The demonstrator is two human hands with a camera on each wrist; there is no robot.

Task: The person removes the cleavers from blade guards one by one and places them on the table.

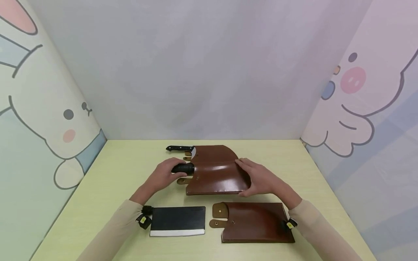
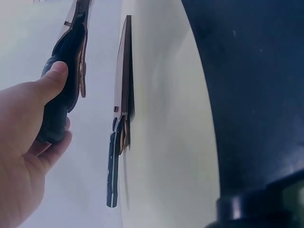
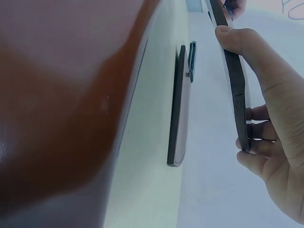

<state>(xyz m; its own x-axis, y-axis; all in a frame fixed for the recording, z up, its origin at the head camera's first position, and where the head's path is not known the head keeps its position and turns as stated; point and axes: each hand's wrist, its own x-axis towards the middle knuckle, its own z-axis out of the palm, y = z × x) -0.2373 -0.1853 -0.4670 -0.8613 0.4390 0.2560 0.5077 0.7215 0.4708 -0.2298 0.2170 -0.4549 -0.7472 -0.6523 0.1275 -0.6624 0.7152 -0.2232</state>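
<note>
My left hand [image 1: 166,173] grips the thick black handle [image 1: 183,168] of a knife, thumb along one side in the left wrist view. Its blade is hidden inside a brown leather sheath [image 1: 215,181], which is raised over the table. On the sheath's right end is my right hand [image 1: 261,178], thumb and fingers spread across the edge and pinching it. A tan snap strap [image 1: 184,181] hangs loose at the sheath's mouth. Just behind lies another brown sheath [image 1: 210,152] with a knife in it, its riveted black handle [image 1: 179,148] sticking out leftward.
Nearer the front edge lies a cleaver [image 1: 177,217] with a dark blade and bright cutting edge; the left wrist hides its handle. To its right is a third brown sheath [image 1: 258,224] with tan straps, partly under the right forearm. Walls enclose the yellow table [image 1: 130,152].
</note>
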